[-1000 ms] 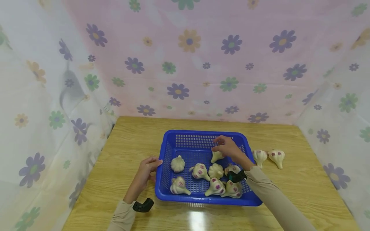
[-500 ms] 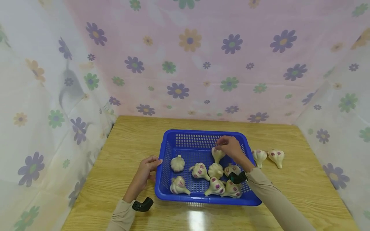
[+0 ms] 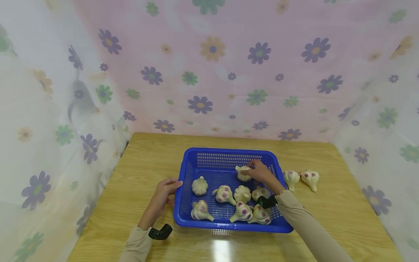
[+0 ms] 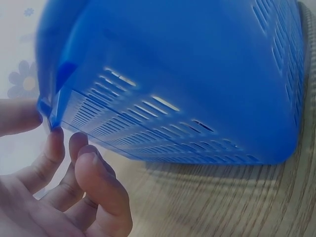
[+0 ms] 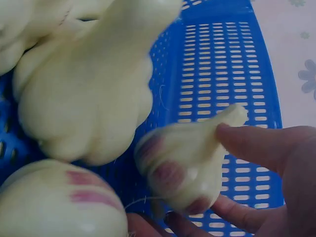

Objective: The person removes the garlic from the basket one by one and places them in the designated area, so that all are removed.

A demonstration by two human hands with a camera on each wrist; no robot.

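A blue plastic basket (image 3: 214,174) with slotted walls stands on the wooden table, holding several garlic bulbs. My left hand (image 3: 162,194) pinches its left rim between thumb and forefinger; the left wrist view shows the other fingers curled below the rim (image 4: 47,111). Inside the basket, toward the back right, my right hand (image 3: 263,174) holds a garlic bulb (image 3: 243,176). In the right wrist view the thumb presses near the stem of this purple-blotched garlic bulb (image 5: 182,163), with fingers under its base. A pale garlic bulb (image 3: 199,186) lies at the left inside the basket.
Two garlic bulbs lie on the table right of the basket, one garlic bulb (image 3: 291,179) close to its wall and another garlic bulb (image 3: 310,179) beside it. Flowered cloth (image 3: 212,83) hangs behind the wooden table (image 3: 147,156) and at both sides.
The garlic bulb in my right hand has turned, its stem going from pointing downward to pointing left. My left hand stays on the basket rim. The head view has shifted slightly.
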